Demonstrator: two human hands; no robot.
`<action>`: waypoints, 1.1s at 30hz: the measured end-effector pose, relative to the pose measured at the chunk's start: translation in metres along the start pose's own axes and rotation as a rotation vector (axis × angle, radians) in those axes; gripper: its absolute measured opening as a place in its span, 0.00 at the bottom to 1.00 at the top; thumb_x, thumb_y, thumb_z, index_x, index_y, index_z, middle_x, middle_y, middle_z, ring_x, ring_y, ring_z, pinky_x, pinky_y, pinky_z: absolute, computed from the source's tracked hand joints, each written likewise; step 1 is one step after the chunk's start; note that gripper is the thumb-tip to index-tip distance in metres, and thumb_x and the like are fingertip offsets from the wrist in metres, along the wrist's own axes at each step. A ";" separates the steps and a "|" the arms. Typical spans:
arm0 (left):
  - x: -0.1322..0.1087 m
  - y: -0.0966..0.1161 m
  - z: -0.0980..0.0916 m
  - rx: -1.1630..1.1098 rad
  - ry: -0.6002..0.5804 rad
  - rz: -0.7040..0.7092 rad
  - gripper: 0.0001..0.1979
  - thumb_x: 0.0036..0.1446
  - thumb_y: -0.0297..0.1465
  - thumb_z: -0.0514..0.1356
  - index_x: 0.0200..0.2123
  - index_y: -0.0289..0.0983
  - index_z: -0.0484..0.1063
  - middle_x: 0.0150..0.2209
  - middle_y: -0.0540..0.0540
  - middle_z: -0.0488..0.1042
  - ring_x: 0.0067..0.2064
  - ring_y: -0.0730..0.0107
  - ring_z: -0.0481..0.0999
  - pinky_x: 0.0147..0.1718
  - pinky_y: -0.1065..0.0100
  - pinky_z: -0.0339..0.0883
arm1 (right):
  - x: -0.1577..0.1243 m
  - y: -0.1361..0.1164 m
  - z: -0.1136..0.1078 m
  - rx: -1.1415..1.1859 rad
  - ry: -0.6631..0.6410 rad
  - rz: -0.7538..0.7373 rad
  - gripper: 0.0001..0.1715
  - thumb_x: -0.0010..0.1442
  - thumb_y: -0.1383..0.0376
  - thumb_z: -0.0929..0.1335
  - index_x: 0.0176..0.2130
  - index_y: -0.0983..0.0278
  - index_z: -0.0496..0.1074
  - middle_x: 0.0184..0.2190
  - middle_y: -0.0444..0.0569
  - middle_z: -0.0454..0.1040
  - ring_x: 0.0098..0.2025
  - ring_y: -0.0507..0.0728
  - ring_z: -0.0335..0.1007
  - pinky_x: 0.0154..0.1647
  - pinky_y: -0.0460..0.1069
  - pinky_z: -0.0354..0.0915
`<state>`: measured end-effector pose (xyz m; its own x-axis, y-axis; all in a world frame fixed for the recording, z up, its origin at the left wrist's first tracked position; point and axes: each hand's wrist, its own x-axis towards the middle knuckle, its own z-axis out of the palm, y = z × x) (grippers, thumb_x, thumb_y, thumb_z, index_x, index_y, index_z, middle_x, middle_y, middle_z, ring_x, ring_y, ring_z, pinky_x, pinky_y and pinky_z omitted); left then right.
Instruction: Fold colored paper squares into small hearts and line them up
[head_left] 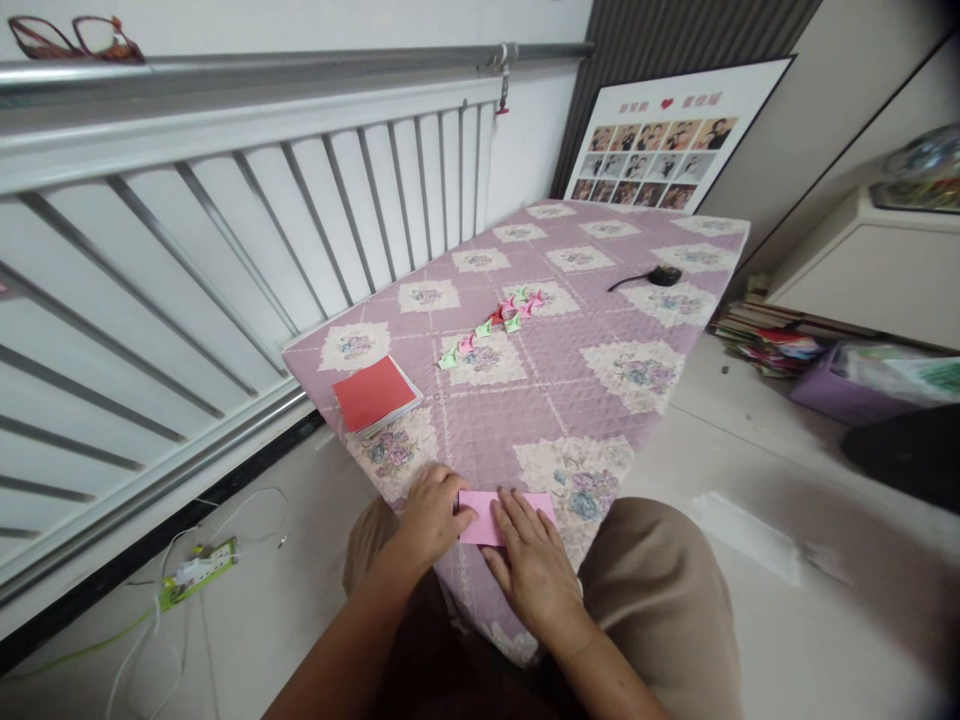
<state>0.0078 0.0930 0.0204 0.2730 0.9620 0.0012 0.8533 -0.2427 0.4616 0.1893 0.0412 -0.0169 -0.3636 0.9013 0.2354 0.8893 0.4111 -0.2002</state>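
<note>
A pink sheet of paper [491, 512], folded into a rectangle, lies at the near edge of the quilted floral table cover [600, 330]. My left hand [429, 520] presses on its left end with curled fingers. My right hand [534, 565] lies flat on its right part, fingers stretched out over the paper. A stack of square paper with a red top sheet [374, 394] sits to the left, further up the table. A row of several small folded paper pieces in pink, green and red [496, 320] runs diagonally across the middle.
A black corded object [663, 275] lies at the far right of the table. A white railing [225, 230] runs along the left. A framed photo board [667, 140] leans at the far end. Books [765, 340] and a purple bin [832, 385] are on the floor right; a power strip [199, 570] left.
</note>
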 end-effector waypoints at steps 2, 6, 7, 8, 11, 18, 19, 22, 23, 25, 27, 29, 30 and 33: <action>0.000 0.000 0.000 -0.001 -0.004 0.000 0.08 0.52 0.31 0.61 0.38 0.40 0.72 0.42 0.47 0.68 0.46 0.62 0.67 0.48 0.62 0.60 | 0.000 0.000 -0.001 -0.004 -0.001 -0.001 0.30 0.62 0.57 0.63 0.60 0.67 0.62 0.63 0.56 0.58 0.64 0.64 0.52 0.59 0.61 0.54; 0.001 0.002 0.000 -0.002 -0.012 -0.012 0.09 0.52 0.30 0.61 0.38 0.40 0.72 0.41 0.47 0.68 0.46 0.62 0.66 0.49 0.62 0.60 | 0.000 0.000 -0.001 -0.003 0.005 0.000 0.29 0.62 0.57 0.63 0.59 0.68 0.62 0.63 0.56 0.59 0.64 0.64 0.53 0.59 0.61 0.54; 0.001 0.002 0.000 -0.003 -0.009 -0.012 0.09 0.52 0.30 0.61 0.38 0.40 0.72 0.41 0.47 0.68 0.46 0.62 0.66 0.49 0.62 0.60 | 0.000 0.000 -0.001 -0.001 0.007 0.000 0.29 0.62 0.57 0.63 0.59 0.67 0.62 0.63 0.56 0.59 0.64 0.64 0.53 0.59 0.61 0.54; 0.001 0.002 0.000 -0.004 -0.004 -0.010 0.09 0.52 0.30 0.61 0.38 0.40 0.72 0.41 0.47 0.68 0.46 0.62 0.66 0.48 0.62 0.60 | 0.000 0.000 -0.001 0.002 0.009 0.000 0.29 0.62 0.57 0.63 0.59 0.67 0.62 0.63 0.56 0.59 0.64 0.64 0.53 0.59 0.61 0.54; 0.000 0.001 0.001 -0.007 0.011 0.001 0.11 0.51 0.30 0.62 0.40 0.40 0.71 0.42 0.47 0.68 0.47 0.62 0.66 0.49 0.62 0.60 | 0.000 -0.001 -0.002 0.001 0.015 0.001 0.29 0.62 0.58 0.63 0.59 0.67 0.62 0.62 0.56 0.59 0.64 0.64 0.53 0.60 0.60 0.53; 0.002 0.000 -0.001 -0.024 -0.017 -0.034 0.09 0.51 0.29 0.62 0.37 0.39 0.69 0.40 0.47 0.68 0.47 0.63 0.66 0.48 0.64 0.59 | 0.001 -0.001 -0.004 -0.021 0.012 -0.010 0.29 0.62 0.58 0.63 0.59 0.68 0.63 0.62 0.57 0.59 0.63 0.64 0.54 0.59 0.60 0.54; 0.002 0.000 -0.001 -0.028 -0.019 -0.033 0.09 0.51 0.29 0.62 0.37 0.39 0.69 0.41 0.47 0.68 0.46 0.63 0.66 0.48 0.64 0.60 | 0.001 -0.001 -0.004 -0.020 0.014 -0.010 0.29 0.62 0.58 0.63 0.59 0.68 0.63 0.62 0.57 0.60 0.63 0.64 0.54 0.59 0.60 0.54; 0.003 0.000 -0.003 -0.031 -0.032 -0.035 0.08 0.51 0.29 0.62 0.37 0.39 0.70 0.40 0.47 0.67 0.46 0.63 0.67 0.48 0.64 0.60 | 0.001 -0.001 -0.004 -0.015 0.019 -0.007 0.29 0.62 0.59 0.63 0.59 0.68 0.63 0.62 0.57 0.60 0.63 0.64 0.54 0.59 0.60 0.54; 0.004 0.001 -0.003 -0.030 -0.039 -0.038 0.08 0.51 0.29 0.62 0.37 0.39 0.70 0.40 0.47 0.67 0.46 0.63 0.67 0.48 0.64 0.60 | 0.000 -0.001 -0.004 -0.013 0.019 -0.006 0.28 0.62 0.59 0.63 0.59 0.68 0.63 0.62 0.57 0.60 0.63 0.64 0.54 0.59 0.60 0.53; 0.005 0.001 -0.004 -0.029 -0.056 -0.047 0.08 0.51 0.29 0.62 0.37 0.39 0.70 0.41 0.47 0.67 0.46 0.64 0.67 0.48 0.65 0.60 | 0.000 -0.001 -0.004 -0.009 0.018 -0.004 0.28 0.62 0.59 0.64 0.59 0.67 0.63 0.62 0.57 0.60 0.63 0.64 0.54 0.59 0.60 0.53; 0.007 0.001 -0.006 -0.028 -0.079 -0.058 0.09 0.51 0.29 0.62 0.37 0.39 0.70 0.41 0.47 0.67 0.46 0.64 0.67 0.48 0.65 0.60 | 0.000 -0.001 -0.004 -0.002 0.016 -0.005 0.29 0.61 0.59 0.64 0.59 0.67 0.62 0.62 0.57 0.60 0.63 0.64 0.54 0.59 0.60 0.53; 0.009 0.002 -0.007 -0.027 -0.104 -0.073 0.09 0.50 0.30 0.62 0.37 0.39 0.70 0.42 0.47 0.67 0.46 0.64 0.67 0.47 0.66 0.60 | 0.000 -0.001 -0.004 -0.001 0.016 -0.007 0.29 0.61 0.59 0.64 0.59 0.67 0.62 0.62 0.57 0.59 0.63 0.64 0.54 0.59 0.60 0.54; 0.010 0.002 -0.008 -0.025 -0.112 -0.078 0.09 0.50 0.30 0.62 0.38 0.39 0.70 0.42 0.47 0.67 0.46 0.64 0.67 0.47 0.66 0.61 | 0.000 -0.001 -0.004 0.000 0.018 -0.009 0.29 0.62 0.59 0.64 0.59 0.67 0.62 0.62 0.57 0.59 0.63 0.64 0.54 0.59 0.60 0.54; 0.011 0.004 -0.010 -0.014 -0.121 -0.085 0.10 0.50 0.30 0.63 0.37 0.39 0.70 0.41 0.46 0.67 0.46 0.64 0.67 0.47 0.66 0.61 | 0.000 -0.001 -0.004 -0.001 0.021 -0.007 0.28 0.62 0.59 0.63 0.59 0.67 0.62 0.62 0.56 0.60 0.64 0.64 0.54 0.59 0.60 0.54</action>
<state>0.0095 0.1044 0.0308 0.2519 0.9568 -0.1452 0.8694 -0.1579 0.4681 0.1898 0.0405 -0.0129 -0.3639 0.8954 0.2567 0.8871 0.4171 -0.1975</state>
